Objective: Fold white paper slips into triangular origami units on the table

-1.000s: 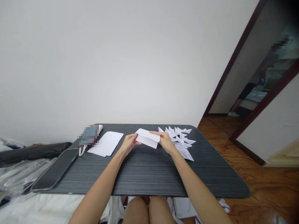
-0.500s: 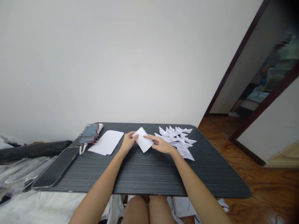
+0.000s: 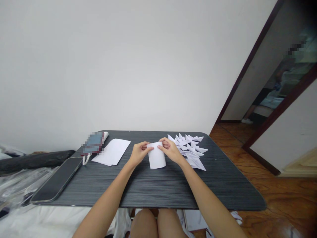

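Between my hands is a small white sheet of paper (image 3: 157,158), slightly curved, held over the middle of the dark table (image 3: 158,188). My left hand (image 3: 140,152) pinches its upper left corner, thumb in front and fingers behind. At the upper right corner, my right hand (image 3: 170,149) grips the sheet the same way. Just right of that hand lies a cluster of folded white paper boats (image 3: 190,147) with pointed ends. Left of my left hand rests a stack of flat white paper sheets (image 3: 112,152).
A phone (image 3: 58,180) lies along the table's left edge. Behind it is a blurred device (image 3: 92,143) with a white cable (image 3: 86,159). The white wall (image 3: 153,66) borders the table's far side. Through a doorway at right, a person (image 3: 257,99) is partly visible.
The paper has turned from a diamond position to roughly upright, its lower edge now nearer me. Both hands have shifted their grip to its upper corners.
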The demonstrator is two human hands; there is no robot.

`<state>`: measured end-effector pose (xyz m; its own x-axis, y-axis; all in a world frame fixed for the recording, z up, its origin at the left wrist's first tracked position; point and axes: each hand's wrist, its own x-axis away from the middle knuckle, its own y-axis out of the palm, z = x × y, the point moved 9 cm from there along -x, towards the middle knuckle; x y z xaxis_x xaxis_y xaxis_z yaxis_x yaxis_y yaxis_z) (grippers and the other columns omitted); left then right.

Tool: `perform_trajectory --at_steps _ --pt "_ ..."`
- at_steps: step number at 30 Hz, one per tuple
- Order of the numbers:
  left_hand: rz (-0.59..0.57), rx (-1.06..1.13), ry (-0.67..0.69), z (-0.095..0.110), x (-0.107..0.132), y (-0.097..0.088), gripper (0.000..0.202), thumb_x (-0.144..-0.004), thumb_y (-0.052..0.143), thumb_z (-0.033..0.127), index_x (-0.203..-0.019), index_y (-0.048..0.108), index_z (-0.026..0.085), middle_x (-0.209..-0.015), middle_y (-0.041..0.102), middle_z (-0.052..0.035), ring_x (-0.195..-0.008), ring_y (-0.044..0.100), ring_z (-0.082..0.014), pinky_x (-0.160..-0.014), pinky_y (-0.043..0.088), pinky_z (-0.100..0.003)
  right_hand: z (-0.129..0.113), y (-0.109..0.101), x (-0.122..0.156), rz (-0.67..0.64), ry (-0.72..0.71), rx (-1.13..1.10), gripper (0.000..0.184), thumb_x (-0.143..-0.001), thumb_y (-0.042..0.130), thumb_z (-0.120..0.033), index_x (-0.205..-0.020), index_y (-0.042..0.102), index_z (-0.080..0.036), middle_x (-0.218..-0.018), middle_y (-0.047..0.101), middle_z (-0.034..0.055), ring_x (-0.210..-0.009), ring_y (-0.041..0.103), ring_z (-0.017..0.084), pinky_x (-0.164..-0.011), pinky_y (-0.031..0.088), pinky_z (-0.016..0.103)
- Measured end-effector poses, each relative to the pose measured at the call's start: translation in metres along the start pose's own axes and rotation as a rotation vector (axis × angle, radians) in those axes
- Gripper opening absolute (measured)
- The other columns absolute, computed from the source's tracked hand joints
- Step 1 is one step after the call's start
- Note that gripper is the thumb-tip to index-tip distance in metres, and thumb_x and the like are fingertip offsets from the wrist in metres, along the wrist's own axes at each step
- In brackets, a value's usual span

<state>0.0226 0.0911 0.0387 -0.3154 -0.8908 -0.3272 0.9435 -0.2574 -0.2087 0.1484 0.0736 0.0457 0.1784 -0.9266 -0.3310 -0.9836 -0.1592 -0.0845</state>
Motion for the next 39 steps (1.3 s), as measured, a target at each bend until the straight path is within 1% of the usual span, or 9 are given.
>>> perform_trajectory --at_steps 3,7,13,19,23,26,32,39 --pt "0.035 0.074 -0.032 -0.002 -0.002 -0.002 0.025 -0.062 0.063 0.031 -0.078 0.059 0.011 -0.071 0.064 -0.0054 -0.066 0.059 -0.0159 -0.060 0.046 -0.024 0.000 -0.004 -0.001 0.027 0.020 -0.047 0.018 -0.066 0.058 -0.023 -0.079 0.047 -0.018 -0.071 0.055 -0.0008 -0.066 0.055 0.011 -0.059 0.043 0.022" --pt "0.103 0.133 -0.057 -0.005 -0.003 -0.008 0.025 -0.063 0.063 0.031 -0.076 0.059 0.011 -0.066 0.064 -0.0044 -0.061 0.058 -0.0140 -0.058 0.046 -0.024 -0.001 -0.008 -0.001 0.043 0.036 -0.098 0.018 -0.064 0.059 -0.023 -0.077 0.047 -0.018 -0.071 0.057 -0.0006 -0.065 0.056 0.010 -0.060 0.042 0.022" --pt "0.146 0.147 -0.057 -0.006 -0.002 -0.011 0.025 -0.061 0.063 0.032 -0.073 0.059 0.011 -0.065 0.064 -0.0040 -0.058 0.057 -0.0137 -0.056 0.046 -0.025 -0.001 -0.009 0.000 0.052 0.037 -0.102 0.019 -0.065 0.059 -0.026 -0.079 0.048 -0.017 -0.071 0.058 0.0001 -0.065 0.056 0.011 -0.058 0.042 0.022" --pt "0.129 0.069 -0.019 0.004 0.001 -0.007 0.026 -0.064 0.060 0.035 -0.071 0.061 0.010 -0.066 0.064 -0.0046 -0.059 0.057 -0.0148 -0.057 0.046 -0.025 -0.001 -0.009 0.000 0.073 0.042 -0.075 0.020 -0.067 0.056 -0.032 -0.078 0.046 -0.018 -0.068 0.058 -0.0002 -0.059 0.054 0.011 -0.053 0.040 0.022" --pt "0.122 0.012 0.001 0.009 0.002 -0.006 0.027 -0.067 0.056 0.037 -0.069 0.061 0.011 -0.063 0.062 -0.0036 -0.057 0.055 -0.0139 -0.055 0.045 -0.024 0.000 -0.009 0.000 0.086 0.043 -0.042 0.020 -0.068 0.054 -0.034 -0.078 0.045 -0.018 -0.067 0.056 -0.0001 -0.058 0.053 0.011 -0.050 0.040 0.022" --pt "0.094 -0.047 0.036 0.012 0.003 -0.002 0.027 -0.070 0.053 0.037 -0.067 0.060 0.011 -0.059 0.060 -0.0025 -0.056 0.053 -0.0126 -0.053 0.042 -0.022 -0.001 -0.010 0.000 0.096 0.031 -0.011 0.020 -0.068 0.054 -0.033 -0.078 0.046 -0.018 -0.066 0.055 -0.0001 -0.058 0.052 0.011 -0.050 0.039 0.021" --pt "0.071 -0.078 0.043 0.014 0.004 0.000 0.027 -0.072 0.051 0.036 -0.065 0.059 0.011 -0.057 0.058 -0.0018 -0.054 0.052 -0.0119 -0.053 0.040 -0.021 -0.005 -0.012 0.000 0.106 -0.011 0.001 0.017 -0.069 0.054 -0.030 -0.077 0.047 -0.018 -0.067 0.054 0.0001 -0.058 0.052 0.011 -0.051 0.039 0.021" --pt "0.061 -0.098 0.055 0.016 0.004 0.001 0.028 -0.074 0.049 0.036 -0.064 0.058 0.011 -0.056 0.056 -0.0017 -0.054 0.050 -0.0114 -0.052 0.040 -0.021 -0.001 -0.012 -0.001 0.112 0.011 0.000 0.019 -0.069 0.054 -0.032 -0.078 0.046 -0.018 -0.068 0.055 0.0003 -0.059 0.053 0.011 -0.051 0.040 0.022"
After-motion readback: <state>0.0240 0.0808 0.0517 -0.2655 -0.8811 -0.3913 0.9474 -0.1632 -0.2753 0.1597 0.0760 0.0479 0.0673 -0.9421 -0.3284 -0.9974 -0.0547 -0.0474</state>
